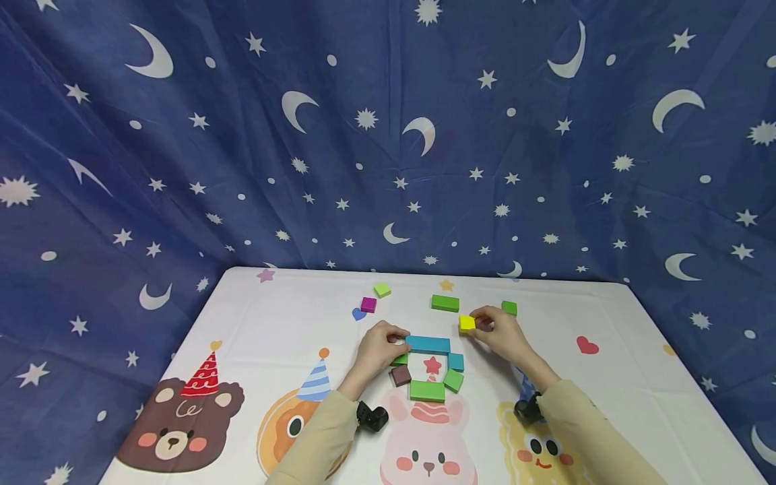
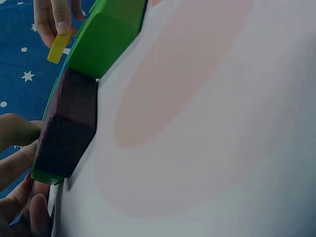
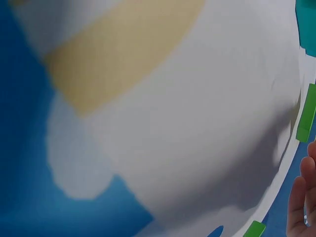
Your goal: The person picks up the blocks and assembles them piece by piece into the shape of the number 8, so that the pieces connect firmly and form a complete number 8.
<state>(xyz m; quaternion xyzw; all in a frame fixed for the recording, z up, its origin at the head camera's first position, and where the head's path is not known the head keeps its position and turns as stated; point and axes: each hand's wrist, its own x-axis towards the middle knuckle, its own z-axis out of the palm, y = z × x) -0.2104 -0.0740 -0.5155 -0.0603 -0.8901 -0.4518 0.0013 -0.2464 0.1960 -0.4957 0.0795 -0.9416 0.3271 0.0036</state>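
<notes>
Wooden blocks form a ring on the white table. Its far side is a long blue block (image 1: 428,345), whose left end my left hand (image 1: 377,347) pinches between thumb and fingers. Just by that hand are a green block (image 1: 399,360), partly hidden, and a dark brown block (image 2: 66,123). A small yellow block (image 1: 466,324) is pinched in the fingertips of my right hand (image 1: 502,333), beyond the ring's far right corner. Along the ring's right side lie a blue cube (image 1: 455,362) and a green block (image 1: 453,380). A longer green block (image 1: 427,391) makes the near side.
Loose blocks lie farther back: a magenta block (image 1: 368,305), a light green block (image 1: 382,289), a long green block (image 1: 445,303) and a small green block (image 1: 509,308). A cartoon-printed cloth (image 1: 606,404) covers the table. Behind it hangs a blue star-patterned curtain (image 1: 364,168).
</notes>
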